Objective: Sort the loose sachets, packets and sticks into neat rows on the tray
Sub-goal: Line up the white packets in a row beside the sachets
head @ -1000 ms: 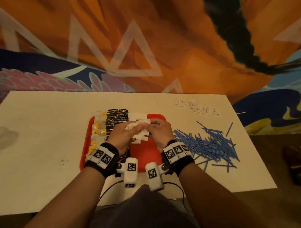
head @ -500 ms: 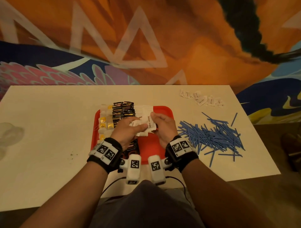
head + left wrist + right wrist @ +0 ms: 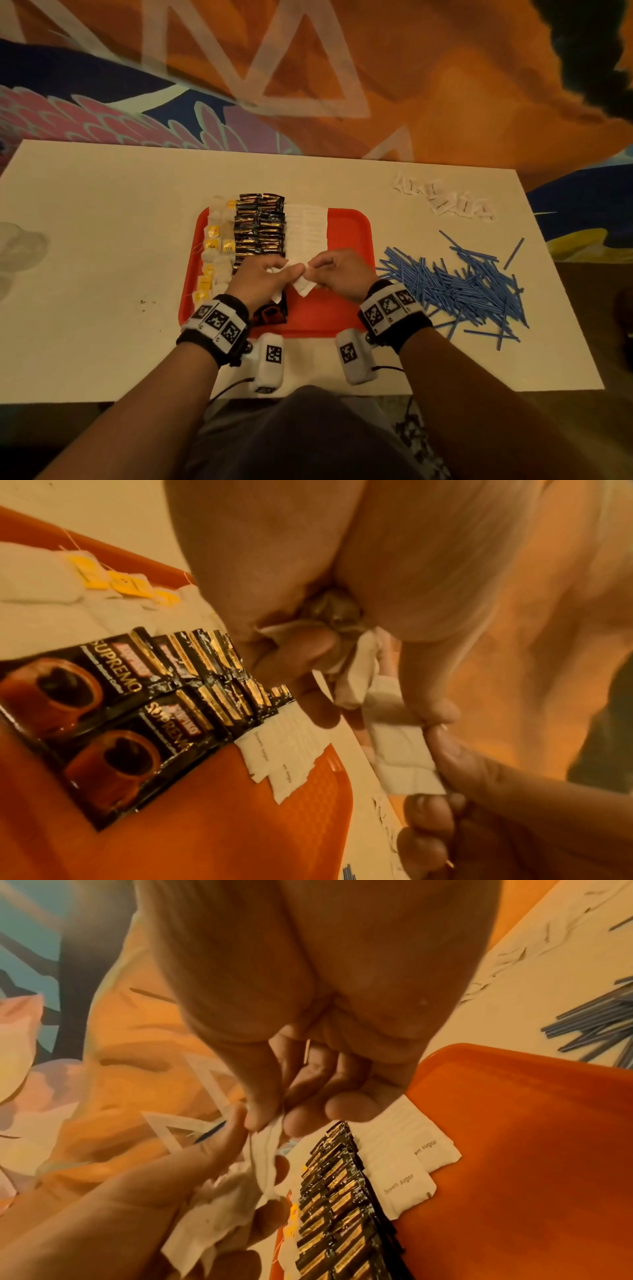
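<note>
Head view: both hands meet over the near-middle of the red tray (image 3: 346,222). Left hand (image 3: 263,281) clutches a small bunch of white sugar sachets (image 3: 303,286), thumb curled over them; right hand (image 3: 342,274) pinches one sachet at its end, thumb + forefinger. Sachet's long axis runs roughly near-to-far, sloping down toward the person. White sachet row (image 3: 308,226) already laid lies just beyond the fingers — so the next sachet prob. goes forward and down onto the row's near end, right hand being nearer that spot. Tea bags (image 3: 217,240) fill the left column, black coffee packets (image 3: 260,226) the next. Blue sticks (image 3: 452,284) still loose on the table (image 3: 102,240) to the right, more white sachets (image 3: 445,200) at the far right, off the tray.

Left wrist view: fingers of the left hand curl round crumpled sachets; right fingertips (image 3: 441,750) pinch the lower end of one hanging sachet (image 3: 400,753). Coffee packets (image 3: 113,715) read "SUPREMO" with a cup picture; smaller red logo above it not legible.

Right wrist view: thumb and forefinger pressed together on the sachet's top edge (image 3: 265,1139), other fingers loosely curled. Laid sachets (image 3: 407,1180) read "brown sugar" — print runs along the short side. Tea tags show "TEA" in the head view.
</note>
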